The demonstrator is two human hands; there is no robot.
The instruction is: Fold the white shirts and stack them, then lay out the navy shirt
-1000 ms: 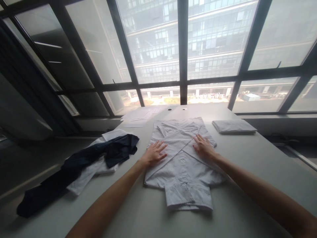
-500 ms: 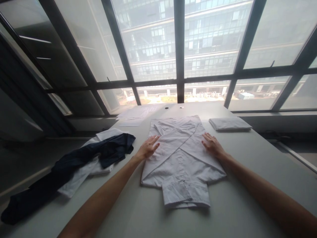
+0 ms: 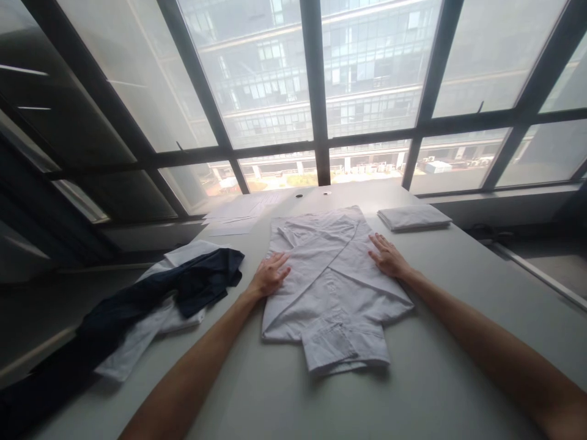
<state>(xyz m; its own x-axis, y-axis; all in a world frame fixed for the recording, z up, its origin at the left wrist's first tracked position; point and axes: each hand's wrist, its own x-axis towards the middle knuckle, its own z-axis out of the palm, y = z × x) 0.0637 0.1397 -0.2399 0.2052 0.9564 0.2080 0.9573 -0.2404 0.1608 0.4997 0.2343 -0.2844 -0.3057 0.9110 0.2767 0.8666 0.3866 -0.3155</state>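
Observation:
A white shirt point(image 3: 337, 275) lies on the table in front of me, its sides and sleeves folded inward across the body. One cuffed sleeve end points toward me at the near edge. My left hand point(image 3: 271, 274) rests flat on the shirt's left side, fingers apart. On the opposite side, my right hand point(image 3: 387, 253) lies along the shirt's right edge with its fingers stretched out, touching the fabric. Neither hand grips the cloth.
The white table point(image 3: 257, 391) stands by a large window. At the left lie dark navy clothes point(image 3: 183, 281) over white garments point(image 3: 137, 354). Sheets of paper point(image 3: 233, 211) lie at the back left, and a folded white garment point(image 3: 413, 217) sits at the back right.
The camera view has tilted and shifted slightly, so the scene sits a little more to the left. Both hands stay at the shirt's sides; the folds look the same.

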